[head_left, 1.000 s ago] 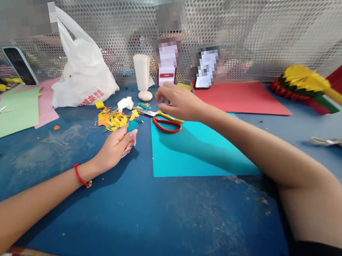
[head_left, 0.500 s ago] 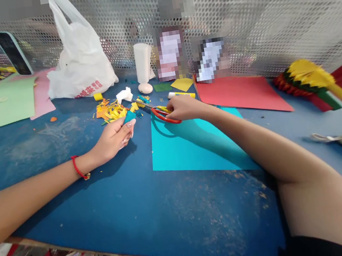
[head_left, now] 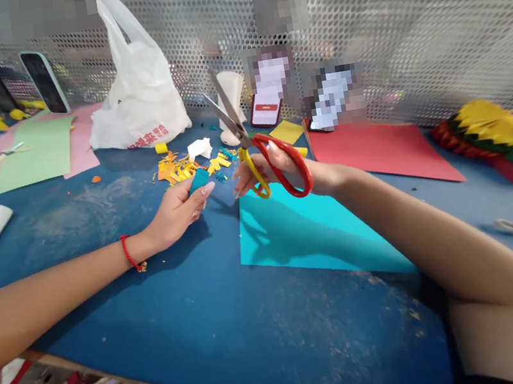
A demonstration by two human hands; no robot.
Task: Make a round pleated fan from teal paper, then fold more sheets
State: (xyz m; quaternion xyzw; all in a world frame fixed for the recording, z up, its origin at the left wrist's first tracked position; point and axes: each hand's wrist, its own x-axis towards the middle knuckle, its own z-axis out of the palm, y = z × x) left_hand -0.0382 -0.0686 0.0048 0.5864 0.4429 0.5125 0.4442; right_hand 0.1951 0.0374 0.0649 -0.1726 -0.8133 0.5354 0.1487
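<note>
My right hand (head_left: 282,171) grips a pair of scissors (head_left: 264,152) with one red and one yellow handle loop, lifted off the table with the blades open and pointing up. My left hand (head_left: 180,209) rests on the blue table (head_left: 196,305), fingers curled round a small teal paper piece (head_left: 198,180). A cyan paper sheet (head_left: 312,235) lies flat below and to the right of the scissors. Yellow and orange paper scraps (head_left: 182,167) are scattered just beyond my left hand.
A white plastic bag (head_left: 138,107), a white cup (head_left: 229,96) and two propped phones (head_left: 270,95) stand along the perforated metal wall. A red sheet (head_left: 381,149) and a folded paper flower (head_left: 495,131) lie right. Green and pink sheets (head_left: 36,155) lie left.
My right hand reached back toward the phone, came down on the scissors lying on the table, and has now lifted them with the blades open. My left hand stayed put.
</note>
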